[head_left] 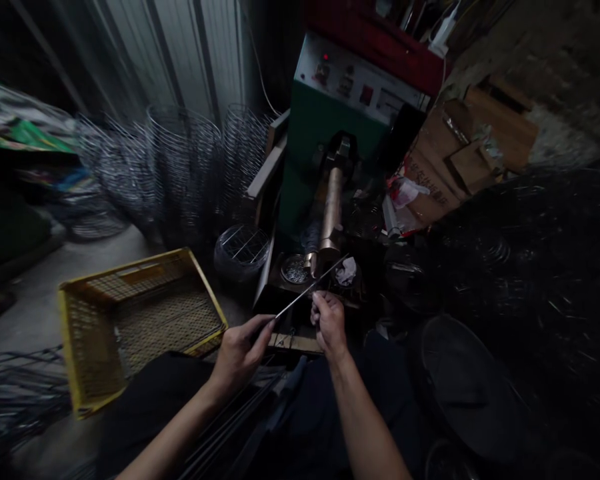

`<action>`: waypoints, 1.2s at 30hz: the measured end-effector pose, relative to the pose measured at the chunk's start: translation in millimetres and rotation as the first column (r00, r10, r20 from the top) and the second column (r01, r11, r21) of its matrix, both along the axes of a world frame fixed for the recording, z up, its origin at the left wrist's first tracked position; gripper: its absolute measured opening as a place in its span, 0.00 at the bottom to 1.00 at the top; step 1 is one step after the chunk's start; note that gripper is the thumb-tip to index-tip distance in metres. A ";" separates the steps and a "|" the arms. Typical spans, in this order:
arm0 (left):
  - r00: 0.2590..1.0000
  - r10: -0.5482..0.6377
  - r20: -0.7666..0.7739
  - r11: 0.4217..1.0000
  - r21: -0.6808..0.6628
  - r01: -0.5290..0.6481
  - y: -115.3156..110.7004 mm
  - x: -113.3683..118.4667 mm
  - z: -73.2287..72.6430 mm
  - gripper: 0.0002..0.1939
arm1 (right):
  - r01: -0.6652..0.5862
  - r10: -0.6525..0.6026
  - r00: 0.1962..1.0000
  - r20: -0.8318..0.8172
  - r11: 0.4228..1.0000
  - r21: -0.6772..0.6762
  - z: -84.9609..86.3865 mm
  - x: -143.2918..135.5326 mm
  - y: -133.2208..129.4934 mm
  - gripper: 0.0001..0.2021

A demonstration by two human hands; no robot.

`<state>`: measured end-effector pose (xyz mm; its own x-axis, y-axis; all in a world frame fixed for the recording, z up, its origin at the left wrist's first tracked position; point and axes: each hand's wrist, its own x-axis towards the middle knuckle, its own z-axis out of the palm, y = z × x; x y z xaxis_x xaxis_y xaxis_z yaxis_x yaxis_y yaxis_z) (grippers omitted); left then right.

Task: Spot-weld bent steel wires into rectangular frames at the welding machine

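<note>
My left hand (244,347) pinches the lower end of a thin metal rod (300,295), which slants up to the right beneath the machine's copper-coloured arm (332,207). My right hand (329,320) is closed just below the rod's middle; whatever its fingers hold is too small to make out. A round dish of small metal pieces (295,269) stands left of the arm's tip, and a crumpled white cloth or paper (346,271) lies to the right. More thin rods (230,427) rest across my lap.
The green machine (305,147) stands ahead. A yellow crate (67,347) is at the left, with stacked wire baskets (183,167) behind it. Cardboard boxes (440,180) are at the back right, and a dark round object (460,380) is at the lower right.
</note>
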<state>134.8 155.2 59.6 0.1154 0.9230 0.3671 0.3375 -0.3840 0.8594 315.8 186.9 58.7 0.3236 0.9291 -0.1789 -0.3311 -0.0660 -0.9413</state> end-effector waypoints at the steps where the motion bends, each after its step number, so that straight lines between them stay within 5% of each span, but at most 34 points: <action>1: 1.000 0.000 0.004 1.000 0.005 0.000 0.6 0.2 0.9 0.13 | -0.001 0.001 1.000 0.000 1.000 0.000 1.1 0.2 0.7 0.16; 26: 1.000 -0.009 -0.028 1.000 -0.024 0.009 17.1 -0.7 5.5 0.15 | -0.050 0.051 0.998 -0.031 0.998 0.029 7.0 0.8 17.4 0.15; 36: 0.991 -0.128 0.028 0.987 -0.094 0.130 36.8 -2.6 9.7 0.17 | 0.008 -0.008 0.992 0.128 1.000 0.000 6.0 11.4 18.9 0.16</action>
<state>132.2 192.0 69.3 0.2290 0.9316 0.2822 0.2712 -0.3395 0.9007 327.2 205.9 64.7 0.3514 0.9263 -0.1362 -0.2082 -0.0646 -0.9759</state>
